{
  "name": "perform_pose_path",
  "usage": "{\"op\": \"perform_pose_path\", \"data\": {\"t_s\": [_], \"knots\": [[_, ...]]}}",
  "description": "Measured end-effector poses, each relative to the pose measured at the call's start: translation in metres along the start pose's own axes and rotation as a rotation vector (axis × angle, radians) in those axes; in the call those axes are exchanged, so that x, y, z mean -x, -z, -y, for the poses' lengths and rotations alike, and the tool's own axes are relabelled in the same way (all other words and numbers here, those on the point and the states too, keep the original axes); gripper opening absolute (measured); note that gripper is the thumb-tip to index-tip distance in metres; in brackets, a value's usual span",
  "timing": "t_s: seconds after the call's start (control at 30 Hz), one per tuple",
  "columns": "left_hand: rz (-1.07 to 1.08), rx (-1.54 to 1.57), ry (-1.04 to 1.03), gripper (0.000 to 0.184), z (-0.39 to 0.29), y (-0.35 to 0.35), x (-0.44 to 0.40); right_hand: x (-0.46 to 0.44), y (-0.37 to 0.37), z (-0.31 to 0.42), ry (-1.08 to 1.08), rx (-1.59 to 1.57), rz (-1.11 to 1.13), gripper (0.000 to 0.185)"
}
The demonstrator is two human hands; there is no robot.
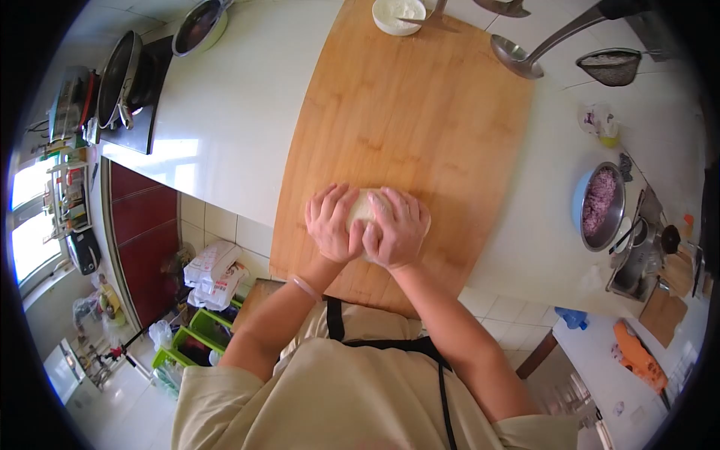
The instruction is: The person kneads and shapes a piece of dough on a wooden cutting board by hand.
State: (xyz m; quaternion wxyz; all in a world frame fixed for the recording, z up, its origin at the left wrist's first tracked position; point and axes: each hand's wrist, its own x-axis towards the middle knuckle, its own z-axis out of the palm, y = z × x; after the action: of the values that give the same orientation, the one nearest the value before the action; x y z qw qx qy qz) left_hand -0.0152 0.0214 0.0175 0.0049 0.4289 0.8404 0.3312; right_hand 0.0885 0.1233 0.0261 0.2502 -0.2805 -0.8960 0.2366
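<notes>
A pale lump of dough (364,204) rests on the wooden board (405,112), close to its near edge. My left hand (331,223) is curled over the dough's left side, and my right hand (400,226) covers its right side. The fingers of both hands bend around it and the thumbs come close together in the middle. Much of the dough is hidden under my palms.
At the board's far end sits a small white bowl (384,25) of white powder. A ladle (517,58) and a strainer (609,67) hang at upper right. On the right counter stands a metal bowl (619,196) of purplish grains. A pan (120,79) is at left.
</notes>
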Motion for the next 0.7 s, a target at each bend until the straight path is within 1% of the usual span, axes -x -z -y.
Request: {"op": "perform_pose_path", "data": {"t_s": [0.03, 0.07, 0.1, 0.17, 0.2, 0.23, 0.3, 0.33, 0.4, 0.43, 0.47, 0.5, 0.53, 0.57, 0.6, 0.63, 0.67, 0.7], "knots": [[0.000, 0.039, 0.011, 0.045, 0.002, -0.004, -0.004, -0.004, -0.004, -0.003, -0.027, -0.020, 0.004, 0.039], [-0.042, 0.008, -0.010, 0.040, 0.002, -0.004, -0.005, -0.004, -0.004, -0.002, -0.018, -0.015, -0.024, 0.036], [-0.032, 0.010, -0.007, 0.040, 0.003, -0.006, -0.010, -0.008, -0.007, -0.004, -0.027, -0.014, -0.019, 0.036], [0.083, 0.065, 0.075, 0.034, 0.001, -0.006, -0.035, -0.028, -0.015, -0.012, -0.144, -0.056, 0.007, 0.031], [0.168, 0.041, 0.197, 0.031, -0.003, -0.009, -0.060, -0.043, -0.028, -0.023, -0.207, -0.090, -0.079, 0.024], [0.163, 0.048, 0.190, 0.031, -0.003, -0.015, -0.076, -0.056, -0.033, -0.028, -0.202, -0.083, -0.087, 0.024], [0.047, 0.134, 0.154, 0.032, -0.001, -0.026, -0.103, -0.078, -0.039, -0.037, -0.434, -0.102, -0.108, 0.022], [0.042, 0.145, 0.138, 0.032, 0.003, -0.029, -0.116, -0.090, -0.042, -0.039, -0.430, -0.092, -0.124, 0.022], [0.061, 0.353, 0.316, 0.036, 0.008, -0.042, -0.141, -0.114, -0.042, -0.049, -0.487, -0.119, -0.152, 0.024], [0.046, 0.377, 0.305, 0.036, 0.010, -0.044, -0.147, -0.121, -0.040, -0.054, -0.469, -0.099, -0.165, 0.024], [0.114, 0.458, 0.454, 0.036, 0.018, -0.052, -0.151, -0.124, -0.047, -0.064, -0.572, -0.264, -0.136, 0.025], [0.150, 0.574, 0.590, 0.036, 0.023, -0.050, -0.160, -0.138, -0.041, -0.062, -0.629, -0.408, -0.110, 0.025], [0.178, 0.875, 0.704, 0.035, 0.028, -0.040, -0.166, -0.142, -0.024, -0.040, -0.548, -0.398, -0.021, 0.025], [0.177, 0.877, 0.702, 0.035, 0.034, -0.037, -0.163, -0.129, -0.010, -0.021, -0.352, -0.334, 0.064, 0.028], [0.056, 1.157, 0.816, 0.035, 0.038, -0.017, -0.154, -0.115, 0.000, 0.005, -0.121, -0.269, 0.175, 0.032], [-0.045, 1.434, 0.902, 0.035, 0.043, -0.002, -0.150, -0.101, 0.003, 0.021, 0.014, -0.088, 0.219, 0.038], [-0.037, 1.457, 0.828, 0.034, 0.048, -0.002, -0.147, -0.088, 0.006, 0.027, 0.130, 0.093, 0.256, 0.045], [-0.117, 1.482, 0.883, 0.032, 0.062, 0.012, -0.122, -0.078, 0.007, 0.031, 0.152, 0.091, 0.270, 0.045]]}}
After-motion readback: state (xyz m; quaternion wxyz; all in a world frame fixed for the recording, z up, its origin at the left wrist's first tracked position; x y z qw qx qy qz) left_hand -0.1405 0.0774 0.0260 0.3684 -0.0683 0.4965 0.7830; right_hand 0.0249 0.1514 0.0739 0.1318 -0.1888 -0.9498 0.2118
